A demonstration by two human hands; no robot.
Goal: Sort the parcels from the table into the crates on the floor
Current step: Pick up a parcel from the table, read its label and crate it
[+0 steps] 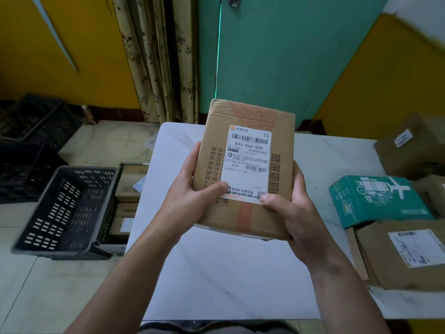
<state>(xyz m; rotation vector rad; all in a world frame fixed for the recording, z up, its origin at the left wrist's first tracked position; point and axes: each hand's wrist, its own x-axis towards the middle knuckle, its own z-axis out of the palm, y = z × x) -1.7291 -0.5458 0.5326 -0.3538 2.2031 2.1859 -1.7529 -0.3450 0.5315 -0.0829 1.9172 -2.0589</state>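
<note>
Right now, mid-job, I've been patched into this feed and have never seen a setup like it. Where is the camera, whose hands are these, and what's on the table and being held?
There is no machine here. One camera is worn on a person's head and looks forward and down, so both bare arms are theirs. The left hand and right hand grip a brown cardboard parcel, its shipping label facing up, above the white table. On the table's right side lie a green box and brown parcels. Dark slotted crates stand on the floor to the left. The crate beside the table holds brown parcels.
</note>
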